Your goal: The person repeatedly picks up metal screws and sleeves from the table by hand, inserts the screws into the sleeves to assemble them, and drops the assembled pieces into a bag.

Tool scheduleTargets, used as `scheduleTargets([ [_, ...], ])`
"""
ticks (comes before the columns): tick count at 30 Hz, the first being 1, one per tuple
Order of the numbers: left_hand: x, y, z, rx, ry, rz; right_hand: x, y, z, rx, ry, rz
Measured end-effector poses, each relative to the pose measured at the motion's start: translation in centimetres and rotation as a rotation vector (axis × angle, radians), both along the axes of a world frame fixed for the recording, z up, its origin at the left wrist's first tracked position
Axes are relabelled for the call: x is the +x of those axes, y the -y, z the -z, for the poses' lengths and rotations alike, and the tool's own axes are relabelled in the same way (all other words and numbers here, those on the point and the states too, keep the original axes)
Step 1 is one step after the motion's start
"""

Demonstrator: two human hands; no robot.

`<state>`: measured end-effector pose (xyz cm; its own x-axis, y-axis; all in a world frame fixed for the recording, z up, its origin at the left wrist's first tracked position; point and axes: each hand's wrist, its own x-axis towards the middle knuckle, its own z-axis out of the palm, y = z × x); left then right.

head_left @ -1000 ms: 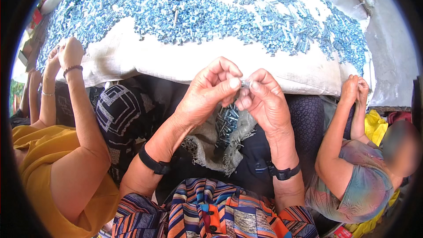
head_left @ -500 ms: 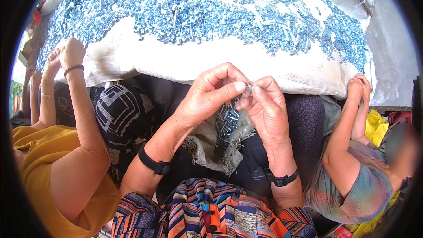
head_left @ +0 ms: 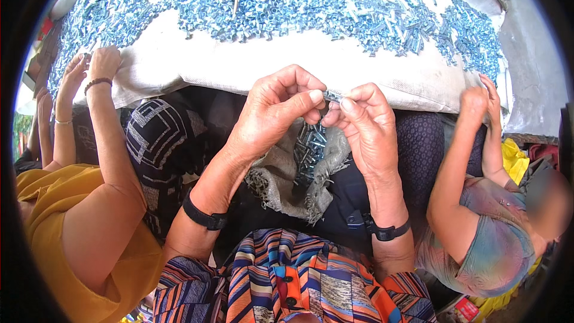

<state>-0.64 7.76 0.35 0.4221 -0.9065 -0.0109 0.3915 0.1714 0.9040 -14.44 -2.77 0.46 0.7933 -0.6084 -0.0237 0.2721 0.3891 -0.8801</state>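
Between my two hands, just before the cloth's near edge, spans a small silvery metal bolt (head_left: 332,97). My left hand (head_left: 272,103) pinches one end with thumb and forefinger, and my right hand (head_left: 366,128) pinches the other. Whether a sleeve or nut sits on the bolt is too small to make out. Below my fingers, on my lap, an open frayed woven sack (head_left: 268,186) holds many loose metal bolts (head_left: 309,149).
A wide heap of bluish metal rings and rods (head_left: 239,15) covers the far part of the pale cloth (head_left: 233,69). On my left works a person in a yellow top (head_left: 78,221); another, in a multicoloured shirt (head_left: 484,233), works on my right.
My hands have drawn slightly apart, and more of the bolt shows between them. In the picture they sit a little higher. The right-hand neighbour's hands have parted somewhat.
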Motion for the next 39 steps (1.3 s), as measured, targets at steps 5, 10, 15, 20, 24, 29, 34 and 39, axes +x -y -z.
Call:
scheduleTargets([
  [5, 0.0, -0.3, 0.3, -0.022, -0.043, 0.039, -0.1, -0.3, 0.0, -0.061, -0.010, 0.004],
  [10, 0.0, -0.2, 0.5, -0.046, -0.124, 0.059, -0.1, -0.2, 0.2, -0.027, 0.014, -0.006],
  [15, 0.4, -0.3, 0.2, -0.030, 0.125, 0.082, -0.1, -0.2, 0.2, -0.085, -0.026, -0.002],
  [20, 0.9, -1.0, 0.1, 0.035, 0.217, 0.137, -0.5, -0.2, 0.3, -0.071, -0.062, -0.053],
  [24, 0.7, -0.9, 0.3, 0.061, 0.223, 0.176, -1.1, 0.0, 0.9, -0.086, -0.070, -0.065],
  [29, 0.2, -0.6, 0.4, -0.016, 0.083, 0.195, -1.2, -0.6, 0.5, 0.173, 0.024, -0.074],
  [34, 0.3, -0.7, 0.2, -0.041, 0.014, 0.192, -1.0, -0.7, 0.6, 0.158, 0.044, -0.063],
  [39, 0.2, -0.7, -0.4, 0.032, 0.196, 0.154, -1.2, -0.4, 0.3, 0.045, -0.032, -0.067],
])
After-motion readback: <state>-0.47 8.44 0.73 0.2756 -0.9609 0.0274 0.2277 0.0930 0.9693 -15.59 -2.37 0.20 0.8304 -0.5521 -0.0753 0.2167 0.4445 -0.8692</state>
